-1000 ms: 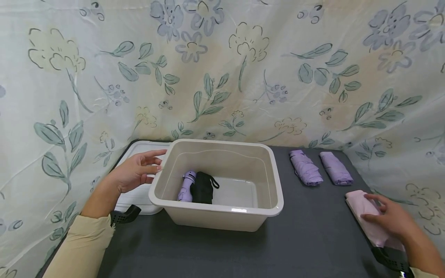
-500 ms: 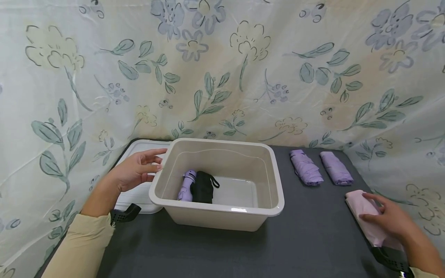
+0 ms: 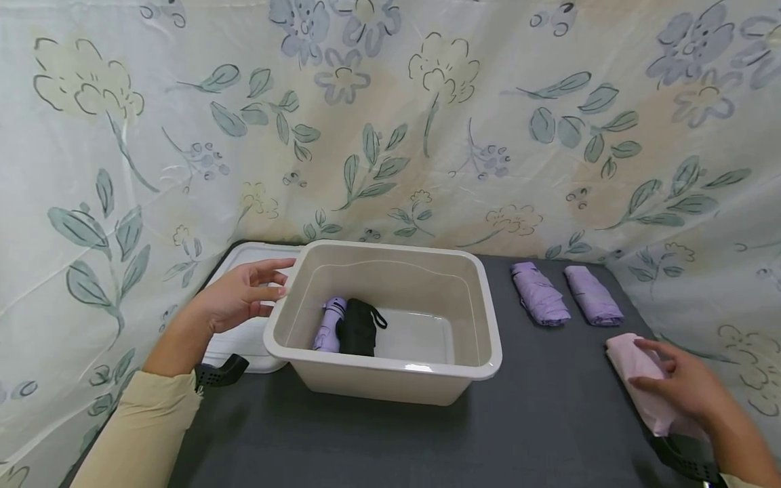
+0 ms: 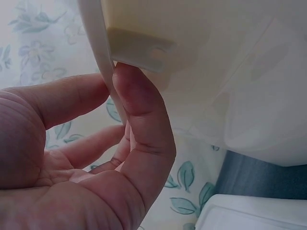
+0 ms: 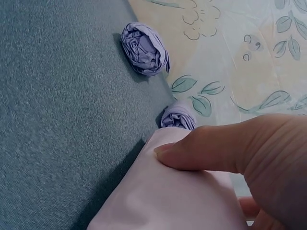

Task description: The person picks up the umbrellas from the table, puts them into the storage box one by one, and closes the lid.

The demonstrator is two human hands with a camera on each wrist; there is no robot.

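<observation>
My left hand (image 3: 241, 298) pinches the left rim of a beige plastic bin (image 3: 378, 381); in the left wrist view the thumb and a curled finger (image 4: 146, 124) meet at the rim's edge. Inside the bin lie a purple rolled bundle (image 3: 329, 327) and a black pouch with a wrist loop (image 3: 357, 332). At the far right, my right hand (image 3: 689, 386) grips a smooth pink folded bundle (image 3: 631, 366) on the dark table. Its thumb (image 5: 187, 153) lies across the bundle's top in the right wrist view, while the other fingers are mostly hidden behind it.
Two purple rolled bundles, a left one (image 3: 539, 295) and a right one (image 3: 593, 296), rest at the back right. A white lid (image 3: 244, 349) lies partly under the bin's left side. Floral cloth (image 3: 390, 135) hangs behind and around the dark table (image 3: 537, 420).
The head view has shifted slightly. Both hands keep their places on the bin's rim and the pink bundle, and nothing else has visibly moved.
</observation>
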